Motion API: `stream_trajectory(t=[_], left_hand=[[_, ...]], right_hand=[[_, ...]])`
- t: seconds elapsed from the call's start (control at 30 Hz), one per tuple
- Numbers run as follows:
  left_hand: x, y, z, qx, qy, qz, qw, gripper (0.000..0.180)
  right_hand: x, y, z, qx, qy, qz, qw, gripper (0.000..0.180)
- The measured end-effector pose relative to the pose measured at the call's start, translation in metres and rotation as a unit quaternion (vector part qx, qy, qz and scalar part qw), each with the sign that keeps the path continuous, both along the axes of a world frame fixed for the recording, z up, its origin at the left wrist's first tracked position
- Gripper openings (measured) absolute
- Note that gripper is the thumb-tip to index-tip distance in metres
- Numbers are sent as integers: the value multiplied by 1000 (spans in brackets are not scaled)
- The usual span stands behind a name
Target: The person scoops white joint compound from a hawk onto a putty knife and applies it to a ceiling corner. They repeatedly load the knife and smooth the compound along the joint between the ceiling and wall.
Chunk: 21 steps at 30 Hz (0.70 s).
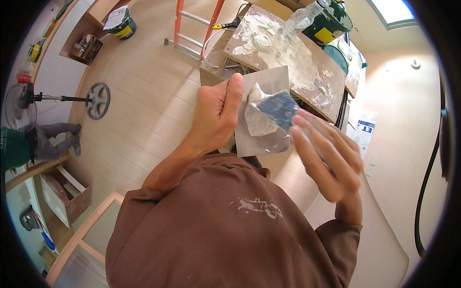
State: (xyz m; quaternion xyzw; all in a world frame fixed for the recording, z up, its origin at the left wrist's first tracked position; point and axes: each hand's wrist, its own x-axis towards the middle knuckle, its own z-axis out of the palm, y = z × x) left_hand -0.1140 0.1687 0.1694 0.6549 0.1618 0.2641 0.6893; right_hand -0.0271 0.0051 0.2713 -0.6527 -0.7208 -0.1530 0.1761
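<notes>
Blade (278,107) in right hand (332,156) touches paste (257,119) on left hand's (217,114) plate (274,79).

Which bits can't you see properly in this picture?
All in the head view:
Left hand: fingertips, except the thumb's, are hidden behind the gray plate or the hand itself.
Scraper: blurred; any handle is hidden by the right hand.
Other person: head cut off by the dark left rim.
</notes>
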Motion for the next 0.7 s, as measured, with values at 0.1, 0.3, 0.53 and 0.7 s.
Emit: stream_trajectory(t=[0.1,0.3,0.53,0.7], left_hand=[[-6,5,-1,8,7,-4,1000,40],[-17,8,3,38,27,-20,999,44],[-22,6,-2,68,0,-6,998,41],[-30,11,5,95,43,-38,994,44]], right_hand=[[-8,-2,-1,-32,14,12,999,20],[-10,9,0,-6,11,10,1000,21],[-17,8,5,22,-3,3,1000,22],[-24,-6,1,-11,30,15,999,25]])
